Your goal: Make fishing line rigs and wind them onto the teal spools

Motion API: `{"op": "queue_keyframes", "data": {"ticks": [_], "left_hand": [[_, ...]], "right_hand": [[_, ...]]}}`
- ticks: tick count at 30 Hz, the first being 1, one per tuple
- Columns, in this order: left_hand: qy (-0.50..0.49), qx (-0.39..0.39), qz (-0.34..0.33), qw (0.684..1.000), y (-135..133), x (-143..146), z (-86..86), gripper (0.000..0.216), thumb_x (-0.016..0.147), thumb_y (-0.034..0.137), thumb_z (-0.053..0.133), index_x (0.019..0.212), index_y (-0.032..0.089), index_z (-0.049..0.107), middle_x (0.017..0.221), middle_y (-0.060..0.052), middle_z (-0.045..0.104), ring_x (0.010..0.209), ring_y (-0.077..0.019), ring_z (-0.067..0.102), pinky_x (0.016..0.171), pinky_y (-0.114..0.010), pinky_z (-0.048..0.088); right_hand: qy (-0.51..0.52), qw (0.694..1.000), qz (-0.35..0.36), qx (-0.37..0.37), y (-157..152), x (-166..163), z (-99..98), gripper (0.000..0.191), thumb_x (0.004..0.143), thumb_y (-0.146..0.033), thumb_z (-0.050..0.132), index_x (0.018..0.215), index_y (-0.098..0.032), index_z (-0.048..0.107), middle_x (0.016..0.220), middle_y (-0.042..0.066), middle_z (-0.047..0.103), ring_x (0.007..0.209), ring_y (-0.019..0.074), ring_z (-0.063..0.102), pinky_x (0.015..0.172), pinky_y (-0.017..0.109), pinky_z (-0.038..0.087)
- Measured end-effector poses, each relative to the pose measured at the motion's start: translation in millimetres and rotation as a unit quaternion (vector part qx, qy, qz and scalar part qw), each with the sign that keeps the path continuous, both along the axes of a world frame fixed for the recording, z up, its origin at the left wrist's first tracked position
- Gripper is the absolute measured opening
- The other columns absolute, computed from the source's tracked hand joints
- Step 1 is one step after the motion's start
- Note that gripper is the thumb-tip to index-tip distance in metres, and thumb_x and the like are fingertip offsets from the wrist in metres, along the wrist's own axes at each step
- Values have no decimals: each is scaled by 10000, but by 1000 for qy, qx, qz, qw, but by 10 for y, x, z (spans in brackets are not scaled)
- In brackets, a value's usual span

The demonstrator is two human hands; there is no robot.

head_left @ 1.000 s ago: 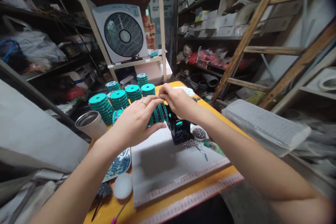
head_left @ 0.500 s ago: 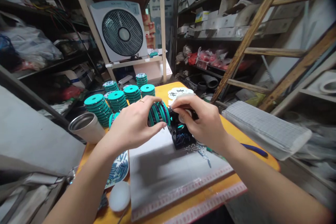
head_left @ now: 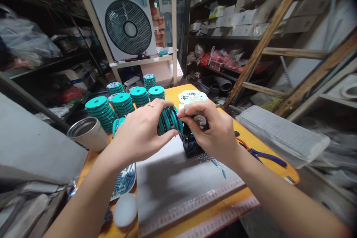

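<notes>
My left hand (head_left: 142, 130) is curled over a sideways row of teal foam line spools (head_left: 169, 121), its thumb below and fingers on top. At the right end of that row, my right hand (head_left: 216, 128) has thumb and forefinger pinched together close to the last spool. Whatever sits in this pinch is too small to make out. Behind and below the right hand stands a black device (head_left: 191, 148), partly hidden by it. Small silvery bits and blue slim pieces (head_left: 216, 163) lie on the white board (head_left: 173, 182) beside the device.
Stacks of teal spools (head_left: 122, 103) stand at the back left, near a steel cup (head_left: 88, 134). A dish of blue pieces (head_left: 124, 182) and a round white lid (head_left: 125, 210) lie front left. Blue-handled pliers (head_left: 267, 157) rest at the right. A box fan (head_left: 129, 28) stands behind.
The view has shifted slightly. My right hand's fingertips have drawn a little left, closer to the end spool, and more of the pliers shows. My left hand keeps its grip on the spools.
</notes>
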State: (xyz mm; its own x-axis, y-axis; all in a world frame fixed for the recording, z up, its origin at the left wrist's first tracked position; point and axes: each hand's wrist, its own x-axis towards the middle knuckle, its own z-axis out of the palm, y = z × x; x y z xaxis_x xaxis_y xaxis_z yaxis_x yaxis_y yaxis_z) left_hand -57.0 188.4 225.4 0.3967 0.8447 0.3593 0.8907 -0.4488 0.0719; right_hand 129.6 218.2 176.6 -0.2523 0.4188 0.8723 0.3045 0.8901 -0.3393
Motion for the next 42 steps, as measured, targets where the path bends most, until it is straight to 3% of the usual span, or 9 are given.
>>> {"op": "queue_keyframes", "data": {"ticks": [5, 10, 14, 23, 34, 36, 38, 40, 42], "left_hand": [[26, 46, 11, 999, 18, 22, -62, 663, 747, 495, 648, 1293, 220, 392, 1294, -49, 565, 1096, -275, 587, 791, -375, 474], [59, 79, 24, 995, 20, 62, -91, 509, 778, 441, 612, 1204, 205, 465, 1157, -62, 627, 986, -289, 624, 687, -360, 463], [70, 69, 32, 995, 13, 72, -69, 471, 806, 454, 573, 1209, 237, 463, 1106, -49, 632, 892, -271, 639, 572, -336, 416], [48, 47, 21, 998, 8, 44, -51, 469, 801, 442, 578, 1224, 270, 470, 1173, -25, 609, 806, -231, 637, 580, -340, 434], [43, 67, 24, 997, 13, 50, -80, 433, 819, 416, 542, 1212, 245, 478, 1137, -43, 635, 912, -260, 647, 601, -328, 434], [39, 63, 25, 997, 10, 48, -76, 445, 815, 433, 554, 1212, 247, 482, 1130, -46, 635, 890, -255, 647, 615, -331, 442], [39, 55, 25, 997, 4, 46, -72, 462, 810, 449, 566, 1217, 247, 481, 1127, -54, 633, 879, -254, 644, 625, -333, 446], [44, 55, 27, 997, 0, 46, -70, 479, 808, 459, 571, 1226, 245, 475, 1132, -59, 630, 881, -259, 642, 616, -333, 441], [52, 62, 29, 996, -2, 45, -70, 488, 811, 464, 568, 1233, 241, 468, 1142, -60, 627, 885, -262, 640, 604, -332, 433]], "right_hand": [[-66, 998, -1, -1, 24, 72, 78, 252, 838, -33, 584, 896, -207, 411, 910, 17, 666, 841, 163, 672, 739, 272, 522], [-140, 990, 16, -8, 43, 166, 213, 192, 877, -55, 510, 900, -218, 410, 883, 23, 649, 809, 170, 682, 674, 266, 526], [-180, 983, 17, 32, 43, 190, 257, 158, 895, -64, 464, 903, -216, 425, 902, 41, 667, 799, 172, 680, 673, 279, 529], [-207, 971, -8, 122, 22, 191, 149, 178, 882, -41, 490, 937, -207, 454, 901, 57, 668, 852, 182, 663, 729, 296, 538], [-239, 955, 28, 173, 14, 171, 111, 189, 884, -71, 485, 916, -238, 565, 867, 53, 683, 1042, 249, 646, 932, 402, 546], [-191, 973, 47, 120, 16, 176, 77, 187, 881, -81, 519, 968, -242, 558, 924, 48, 684, 1057, 236, 638, 914, 395, 555], [-100, 994, 52, 4, 13, 166, 69, 153, 872, -134, 583, 982, -233, 545, 964, 51, 670, 992, 212, 654, 837, 358, 582], [-35, 989, 48, -132, 15, 141, 97, 115, 849, -229, 649, 912, -205, 555, 908, 53, 658, 833, 185, 663, 703, 307, 591], [-38, 970, 55, -235, 31, 116, 148, 164, 824, -306, 680, 809, -179, 577, 791, 39, 646, 688, 157, 630, 592, 273, 552]]}}
